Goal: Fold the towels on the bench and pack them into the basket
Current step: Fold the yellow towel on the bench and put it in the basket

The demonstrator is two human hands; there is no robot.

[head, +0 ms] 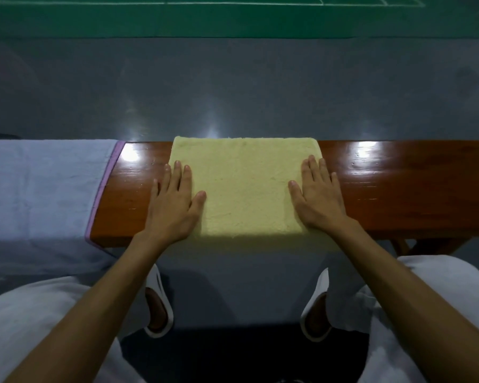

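- A yellow towel [244,186] lies flat as a folded, roughly square pad in the middle of the glossy wooden surface [404,186]. It reaches from the far edge of the surface to the near one.
- The left hand [174,203] rests palm down across the towel's left edge. Its fingers [178,175] are straight and slightly spread, gripping nothing. The thumb and inner fingers lie on the cloth, and the little finger lies on the bare wood beside it.
- The right hand [320,199] mirrors it on the towel's right edge. It is also palm down, with fingers [312,170] straight and a little apart, the thumb on the cloth and the little finger over the wood.
- A pale lilac towel [39,189] with a purple border is spread over the left end of the surface and hangs down its near side. It lies apart from the yellow one, with bare wood between them.
- Below the hands are the person's knees in light trousers [25,313] and two white slippers [159,310] on the grey floor [233,87].
- A green mat [205,20] with white lines lies beyond the grey floor.
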